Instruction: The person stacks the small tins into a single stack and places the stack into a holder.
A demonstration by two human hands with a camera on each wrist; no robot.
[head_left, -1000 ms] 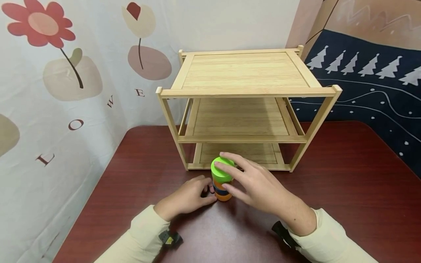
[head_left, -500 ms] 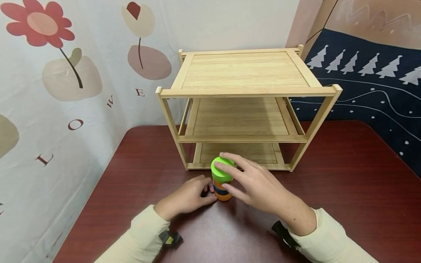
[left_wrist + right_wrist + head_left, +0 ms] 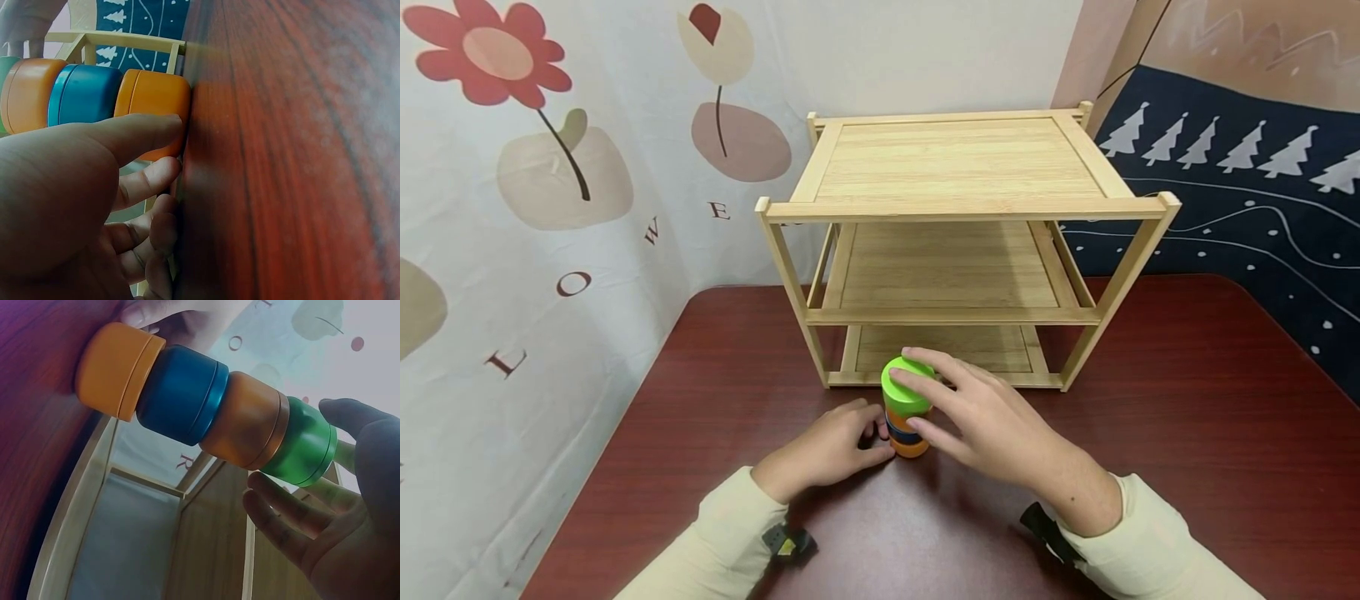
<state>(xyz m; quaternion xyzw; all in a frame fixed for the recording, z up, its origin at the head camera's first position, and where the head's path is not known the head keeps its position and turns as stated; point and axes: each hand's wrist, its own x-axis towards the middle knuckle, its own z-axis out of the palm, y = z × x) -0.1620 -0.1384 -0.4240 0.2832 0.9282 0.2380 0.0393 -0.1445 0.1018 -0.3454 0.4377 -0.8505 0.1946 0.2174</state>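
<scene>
A column of small round lidded tins stands upright on the table in front of the rack. From the bottom they are an orange tin (image 3: 153, 94), a blue tin (image 3: 181, 394), a second orange tin (image 3: 244, 419) and a bright green tin (image 3: 904, 388) on top. My left hand (image 3: 827, 444) lies low on the left, its thumb right at the lowest tin and its other fingers loosely bent beside it. Around the top of the column, my right hand (image 3: 992, 421) has its fingers spread, with fingertips right by the green tin and overlapping its lid in the head view.
Directly behind the column is a three-level wooden rack (image 3: 955, 208), its lowest front bar close to the tins. A dark red table (image 3: 715, 375) lies beneath. Printed cloths with flowers (image 3: 497, 54) and white trees (image 3: 1172, 146) hang behind it.
</scene>
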